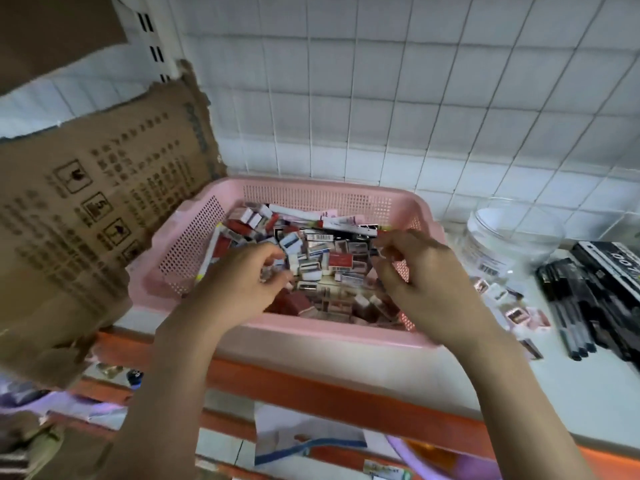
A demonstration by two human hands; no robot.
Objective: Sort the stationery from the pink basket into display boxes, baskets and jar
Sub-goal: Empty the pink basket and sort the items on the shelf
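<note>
Torn cardboard box stands left of the pink basket, flap up, probably just shoved aside to leave room. White tiled wall sits right behind the basket. The basket is the landmark: parked on the white counter at the front edge, close to the person so both hands reach in without stretching. It is full of small boxed stationery, red, white and blue packs in a loose heap, with a few long pens lying along its far side. Nearly everything is unsorted, so the job looks early on.

Right of the basket, a clear jar stands with its mouth open, likely waiting for small items. Further right, black pens lie in a neat row beside a black display box, which reads as sorted output. A few small packs lie loose on the counter between basket and pens, perhaps set down for grouping.

Left hand is over the basket's left half, fingers curled, pinching something small at the fingertips; too blurred to name. Right hand is over the right half, thumb and fingers pinched narrow on a small pale piece, also unclear. Both look to be picking singles from the heap.
</note>
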